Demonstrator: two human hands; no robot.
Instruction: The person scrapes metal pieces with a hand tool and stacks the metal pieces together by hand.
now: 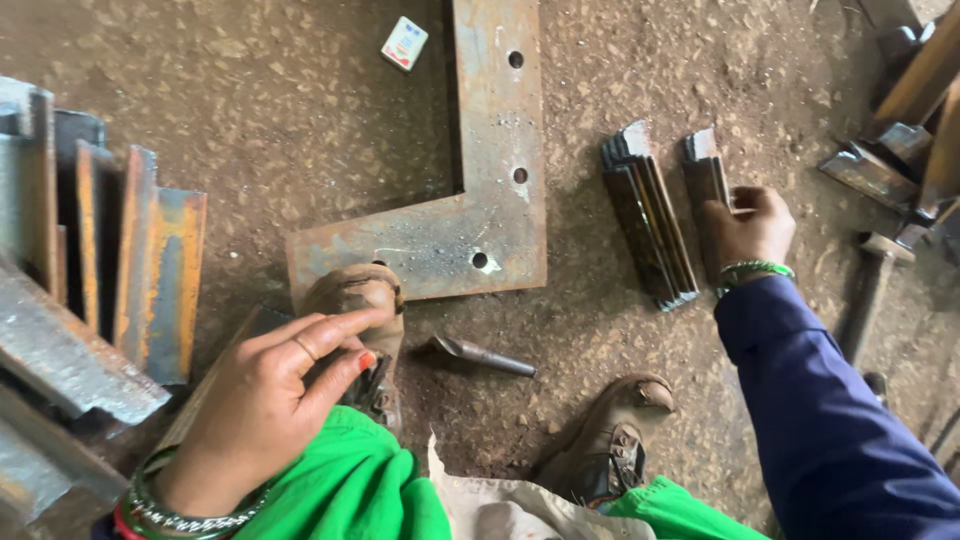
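The right hand grips a short metal bar stack — just right of a larger stack. The left hand, left of that larger stack, holds nothing — fingers loosely pinched.

I see a short stack of dark, rust-edged flat steel strips lying lengthwise on the dirt floor under my right-hand fingers. Just beside it, to the left, lies a thicker bundle of similar dark steel strips, slightly angled.
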